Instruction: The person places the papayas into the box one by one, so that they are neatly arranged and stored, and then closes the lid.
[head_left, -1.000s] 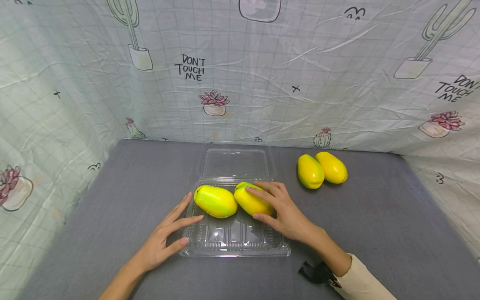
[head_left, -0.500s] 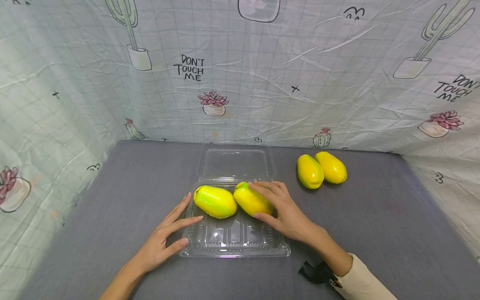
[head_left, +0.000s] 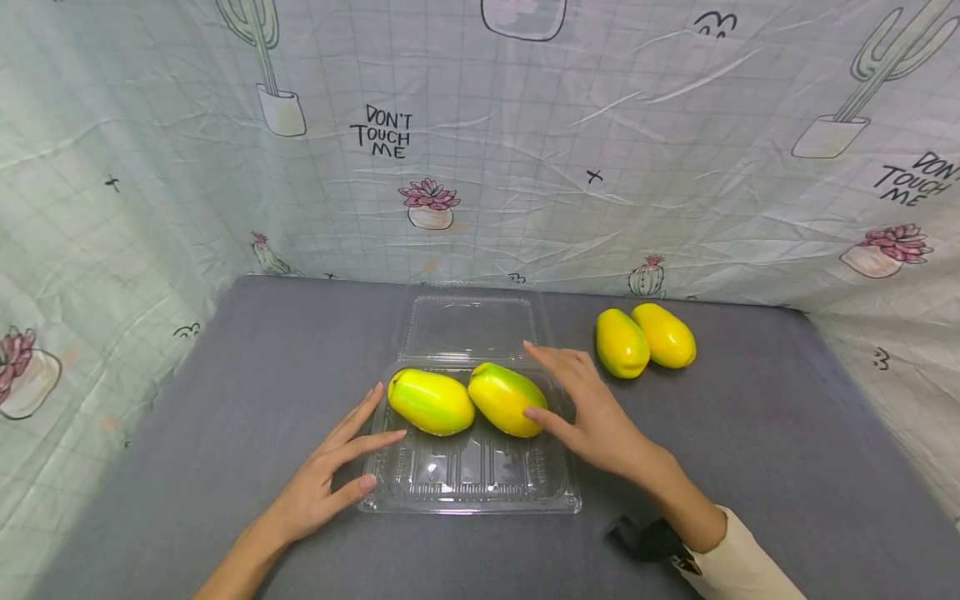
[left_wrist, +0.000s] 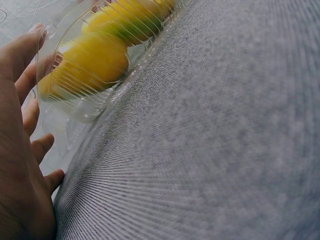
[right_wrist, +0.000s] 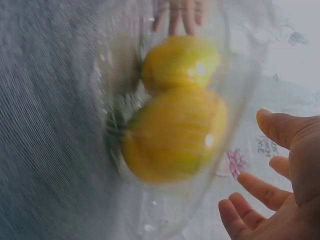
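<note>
A clear plastic clamshell box (head_left: 472, 502) lies on the table with its lid (head_left: 474, 327) folded back. Two yellow-green mangoes sit side by side in its far half, a left mango (head_left: 431, 402) and a right mango (head_left: 507, 400). My left hand (head_left: 330, 475) spreads its fingers along the box's left rim, fingertips right at the edge; the left wrist view shows the left mango (left_wrist: 87, 65) through the ribbed wall. Over the box's right rim, my right hand (head_left: 600, 421) is spread with nothing held, its thumb overlapping the right mango. In the right wrist view the fingers stand apart from the right mango (right_wrist: 175, 137).
Two more yellow mangoes, one (head_left: 621, 343) against the other (head_left: 664, 335), lie at the back right of the grey table (head_left: 750, 442). A patterned curtain (head_left: 510, 167) hangs behind and at both sides. A black strap (head_left: 645, 540) hangs by the right sleeve.
My right hand has let go of the right mango and drawn back to the right, its fingers opening. The right mango stays in the box. The left hand has not moved.
</note>
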